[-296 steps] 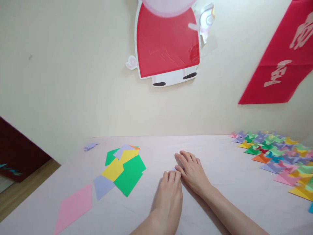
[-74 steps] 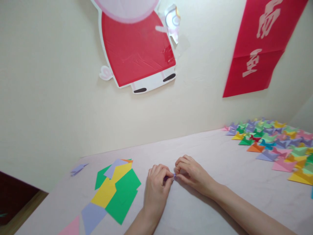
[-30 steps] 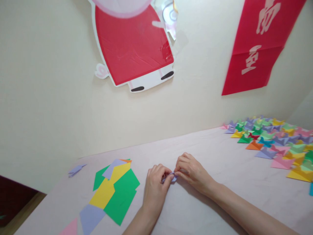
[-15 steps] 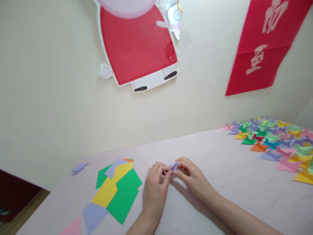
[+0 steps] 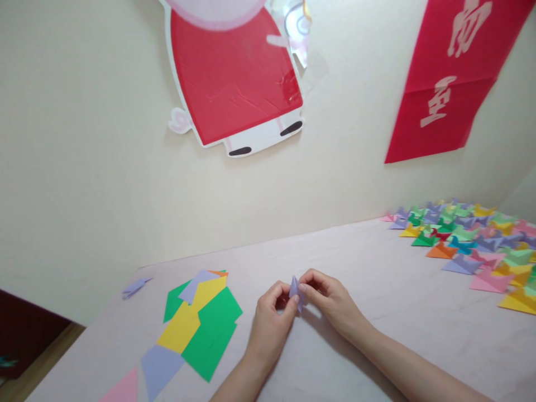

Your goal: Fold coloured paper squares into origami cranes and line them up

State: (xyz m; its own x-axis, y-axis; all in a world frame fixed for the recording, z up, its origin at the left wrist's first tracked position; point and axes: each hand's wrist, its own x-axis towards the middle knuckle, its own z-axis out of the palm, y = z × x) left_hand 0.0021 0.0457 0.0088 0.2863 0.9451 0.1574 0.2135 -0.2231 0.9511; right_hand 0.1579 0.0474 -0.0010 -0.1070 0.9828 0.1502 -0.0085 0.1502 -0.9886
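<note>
A small folded piece of lilac paper (image 5: 294, 287) stands upright between my two hands, its pointed end up. My left hand (image 5: 272, 315) pinches its lower left side between thumb and fingers. From the right, the thumb and fingertips of my right hand (image 5: 329, 296) pinch its other edge. Parts of the paper are hidden behind the fingers. Both hands are just above the pale table cover (image 5: 318, 363).
Loose sheets lie left of my hands, among them green paper (image 5: 211, 343) and yellow paper (image 5: 181, 329). A lilac folded piece (image 5: 136, 288) lies farther left. Rows of coloured origami figures (image 5: 464, 262) fill the right side. A wall (image 5: 259, 201) rises behind.
The lilac paper has been turned from slanting to upright, its point now facing up. Both hands have shifted their pinch on it slightly.
</note>
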